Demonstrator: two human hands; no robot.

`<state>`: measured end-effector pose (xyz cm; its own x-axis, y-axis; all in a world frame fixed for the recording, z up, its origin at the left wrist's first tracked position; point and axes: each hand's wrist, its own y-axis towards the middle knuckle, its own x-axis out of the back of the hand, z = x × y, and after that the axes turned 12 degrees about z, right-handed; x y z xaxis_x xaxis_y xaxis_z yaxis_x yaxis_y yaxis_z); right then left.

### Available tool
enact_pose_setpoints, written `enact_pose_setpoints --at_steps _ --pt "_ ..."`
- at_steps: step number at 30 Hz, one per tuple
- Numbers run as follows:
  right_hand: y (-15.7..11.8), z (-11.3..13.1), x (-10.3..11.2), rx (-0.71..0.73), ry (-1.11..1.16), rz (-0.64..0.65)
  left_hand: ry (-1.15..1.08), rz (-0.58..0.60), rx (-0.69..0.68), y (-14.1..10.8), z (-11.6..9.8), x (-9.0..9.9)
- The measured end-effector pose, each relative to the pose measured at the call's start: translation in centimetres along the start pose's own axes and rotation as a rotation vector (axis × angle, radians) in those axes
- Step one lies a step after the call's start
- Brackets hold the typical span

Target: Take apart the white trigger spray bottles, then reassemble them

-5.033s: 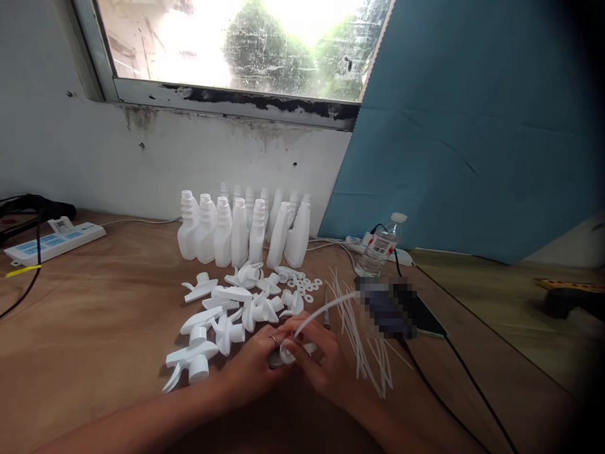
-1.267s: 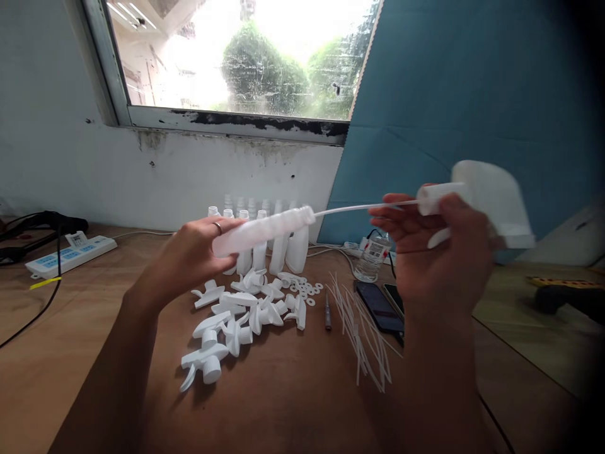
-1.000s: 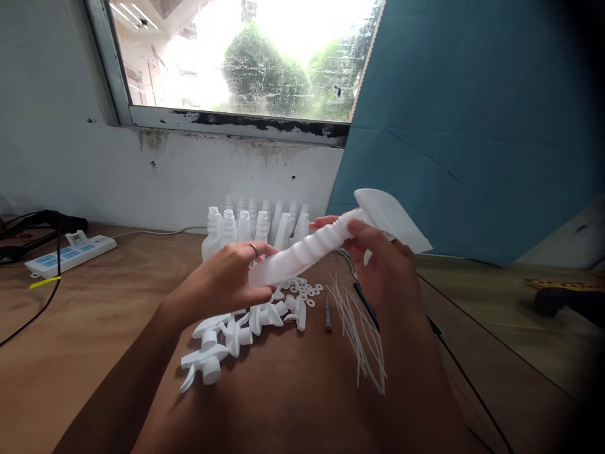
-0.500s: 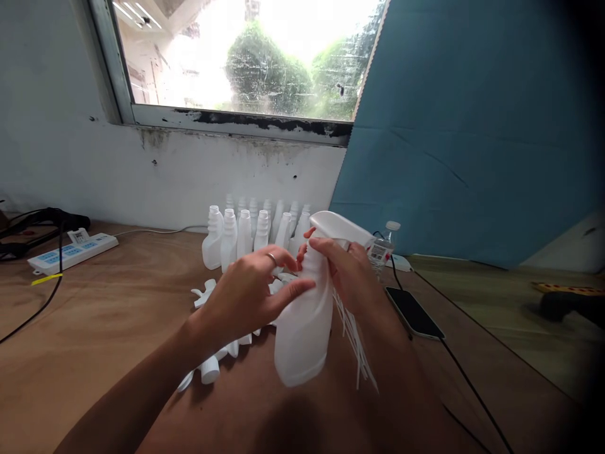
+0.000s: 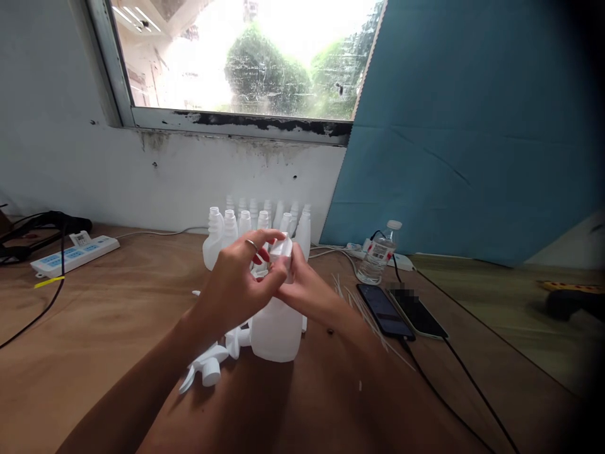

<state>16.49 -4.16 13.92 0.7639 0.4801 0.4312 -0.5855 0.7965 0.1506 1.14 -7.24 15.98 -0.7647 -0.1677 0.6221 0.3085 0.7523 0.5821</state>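
- The left hand (image 5: 243, 272), wearing a ring (image 5: 252, 244), is pinching the white trigger sprayer head (image 5: 280, 248) between thumb and fingers, so its grip is clamped on that part.
- The right hand (image 5: 309, 289) is gripping the upper part of the same assembly from the right; its fingers are mostly hidden, so exactly which part they are pressing cannot be told.
- The white spray bottle (image 5: 275, 334) is sitting upright beneath both hands, with the sprayer head at its top; whether its base is touching the worktop (image 5: 127, 302) cannot be told.
- Loose white trigger sprayers (image 5: 210, 372) are lying to the near left of that bottle, others being partly covered by the left arm.
- Open-necked white bottles (image 5: 213, 243) are standing in a cluster on the far side, against the wall (image 5: 198, 170).
- Thin white tubes (image 5: 363, 309) are lying right of the hands, partly behind the right forearm.
- Two phones (image 5: 385, 310) are lying side by side farther right, a clear water bottle (image 5: 375, 253) standing just beyond them.
- A power strip (image 5: 75, 255) is resting at far left.
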Motion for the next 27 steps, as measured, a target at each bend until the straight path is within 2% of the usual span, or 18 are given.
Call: enact_pose_setpoints --at_steps 3,8,13,16,19,21,25,27 --pt "-0.5 0.5 0.9 -0.069 0.014 0.103 -0.05 0.057 0.049 0.1 0.2 1.1" --pt "-0.8 1.1 2.1 -0.037 0.121 0.377 -0.202 0.164 0.044 0.5 0.7 1.8" --pt "0.1 0.1 1.9 0.045 0.281 0.389 -0.236 0.161 0.046 0.7 0.9 1.6" --pt "0.9 -1.1 2.2 0.132 0.396 0.469 -0.242 0.19 0.053 0.7 1.0 1.8" --pt "1.2 -2.0 2.6 0.155 0.491 0.542 -0.254 0.243 0.039 0.7 1.1 2.0" --pt "1.3 -2.2 2.6 0.149 0.515 0.52 -0.23 0.236 0.023 0.6 1.1 2.1" --pt "1.4 -1.9 2.1 0.161 0.472 0.394 -0.169 0.205 0.01 0.4 1.0 2.0" --pt "1.4 -1.8 2.0 0.179 0.486 0.436 -0.206 0.242 0.019 0.4 0.9 2.1"
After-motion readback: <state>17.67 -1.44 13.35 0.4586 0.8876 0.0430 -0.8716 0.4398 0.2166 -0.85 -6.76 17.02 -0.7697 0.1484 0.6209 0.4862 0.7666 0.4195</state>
